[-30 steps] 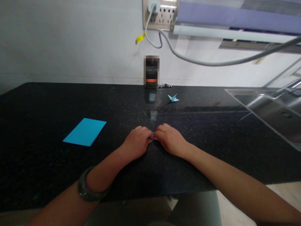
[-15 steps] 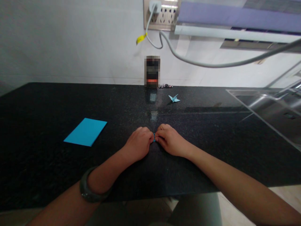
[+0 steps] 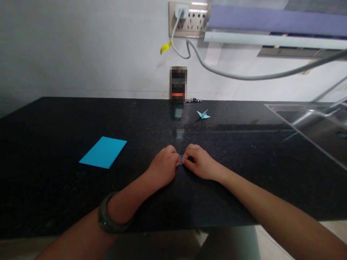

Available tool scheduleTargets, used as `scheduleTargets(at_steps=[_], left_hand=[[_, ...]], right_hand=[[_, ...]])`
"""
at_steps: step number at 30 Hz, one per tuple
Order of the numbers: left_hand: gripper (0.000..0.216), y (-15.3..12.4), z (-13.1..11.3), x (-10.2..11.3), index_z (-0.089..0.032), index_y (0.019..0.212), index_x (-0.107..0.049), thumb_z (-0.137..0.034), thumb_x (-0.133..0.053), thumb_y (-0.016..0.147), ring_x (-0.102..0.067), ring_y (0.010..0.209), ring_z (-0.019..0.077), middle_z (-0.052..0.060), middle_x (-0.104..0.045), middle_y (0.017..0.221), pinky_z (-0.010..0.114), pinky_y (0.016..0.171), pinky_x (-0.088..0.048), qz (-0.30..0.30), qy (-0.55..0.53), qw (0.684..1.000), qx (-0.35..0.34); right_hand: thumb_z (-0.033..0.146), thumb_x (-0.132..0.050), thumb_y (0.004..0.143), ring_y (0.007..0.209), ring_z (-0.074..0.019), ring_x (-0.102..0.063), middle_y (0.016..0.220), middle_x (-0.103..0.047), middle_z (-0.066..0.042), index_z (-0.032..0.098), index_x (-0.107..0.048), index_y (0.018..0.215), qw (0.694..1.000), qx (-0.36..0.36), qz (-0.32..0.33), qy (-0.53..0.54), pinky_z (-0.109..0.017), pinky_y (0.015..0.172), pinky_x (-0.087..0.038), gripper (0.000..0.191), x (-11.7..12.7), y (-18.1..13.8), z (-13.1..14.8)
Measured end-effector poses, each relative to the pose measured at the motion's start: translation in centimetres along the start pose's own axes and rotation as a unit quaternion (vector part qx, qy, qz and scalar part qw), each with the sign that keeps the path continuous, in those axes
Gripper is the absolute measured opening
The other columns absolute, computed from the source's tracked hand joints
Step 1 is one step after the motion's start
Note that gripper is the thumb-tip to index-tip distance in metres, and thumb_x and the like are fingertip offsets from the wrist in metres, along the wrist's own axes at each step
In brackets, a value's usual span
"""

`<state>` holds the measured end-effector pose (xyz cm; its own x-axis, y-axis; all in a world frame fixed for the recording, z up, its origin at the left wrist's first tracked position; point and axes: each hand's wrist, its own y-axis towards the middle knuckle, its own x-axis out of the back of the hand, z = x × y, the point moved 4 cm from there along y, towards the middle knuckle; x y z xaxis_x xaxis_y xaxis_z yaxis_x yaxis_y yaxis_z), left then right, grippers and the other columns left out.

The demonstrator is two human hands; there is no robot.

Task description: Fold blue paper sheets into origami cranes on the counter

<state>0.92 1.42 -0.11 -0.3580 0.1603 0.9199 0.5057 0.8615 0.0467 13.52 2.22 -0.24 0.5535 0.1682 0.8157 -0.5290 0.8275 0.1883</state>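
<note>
Between my two hands is a small piece of folded blue paper (image 3: 181, 159), low over the dark countertop and mostly covered by fingers. My left hand (image 3: 166, 163) grips its left side with curled fingers. From the right, my right hand (image 3: 199, 160) pinches it between thumb and index finger. A stack of square blue paper (image 3: 103, 152) lies flat to the left of my hands. Farther back, a little light-blue origami crane (image 3: 203, 115) rests on the counter.
The black countertop (image 3: 151, 122) runs back to a white wall. A phone (image 3: 178, 83) leans there, with a beaded string (image 3: 193, 100) beside it. A metal sink (image 3: 320, 126) is at the right. A grey cable (image 3: 244, 76) hangs from the wall socket (image 3: 189, 22).
The whole view has shifted slightly, so everything sits a little farther right. My right thumb and index finger now form a rounder pinch on the blue paper; both hands stay on it.
</note>
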Motion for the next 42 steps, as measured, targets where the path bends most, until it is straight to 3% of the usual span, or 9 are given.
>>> scheduleTargets(at_steps=[15, 29, 39, 42], left_hand=[[0.019, -0.3, -0.2, -0.3, -0.012, 0.084, -0.061, -0.019, -0.042, 0.084, -0.050, 0.088, 0.0192, 0.009, -0.053, 0.091, 0.034, 0.081, -0.042, 0.008, 0.007, 1.000, 0.004], [0.017, -0.2, 0.0, -0.3, -0.014, 0.080, -0.061, -0.016, -0.044, 0.082, -0.050, 0.084, 0.0178, 0.007, -0.052, 0.089, 0.033, 0.078, -0.043, -0.002, -0.018, 1.000, -0.001], [0.022, -1.6, -1.3, 0.2, -0.015, 0.088, -0.063, -0.015, -0.041, 0.084, -0.053, 0.085, 0.0199, 0.008, -0.061, 0.092, 0.035, 0.077, -0.045, 0.023, 0.095, 0.994, -0.047], [0.029, -2.1, -2.5, -0.2, -0.011, 0.106, -0.058, -0.010, -0.037, 0.084, -0.054, 0.088, 0.0217, 0.012, -0.061, 0.096, 0.036, 0.076, -0.045, 0.024, 0.144, 0.987, -0.068]], right_hand=[[0.017, -0.053, 0.080, 0.076, -0.0158, -0.048, 0.075, -0.053, -0.004, 0.016, -0.059, 0.068, 0.999, 0.002, 0.024, -0.037, -0.030, 0.072, -0.039, 0.014, 0.1, -0.1, 0.3], [0.018, -0.054, 0.079, 0.079, -0.0170, -0.048, 0.079, -0.053, -0.005, 0.015, -0.059, 0.075, 0.999, -0.023, 0.011, -0.045, -0.032, 0.074, -0.039, 0.008, -0.4, -0.2, -0.1], [0.016, -0.054, 0.078, 0.078, -0.0166, -0.046, 0.078, -0.051, -0.005, 0.015, -0.057, 0.072, 0.999, -0.026, 0.013, -0.038, -0.030, 0.072, -0.038, 0.007, -0.1, -0.2, 0.1], [0.016, -0.054, 0.078, 0.078, -0.0166, -0.047, 0.078, -0.052, -0.005, 0.015, -0.056, 0.071, 0.999, -0.022, 0.012, -0.036, -0.031, 0.073, -0.038, 0.007, -0.1, -0.2, 0.2]])
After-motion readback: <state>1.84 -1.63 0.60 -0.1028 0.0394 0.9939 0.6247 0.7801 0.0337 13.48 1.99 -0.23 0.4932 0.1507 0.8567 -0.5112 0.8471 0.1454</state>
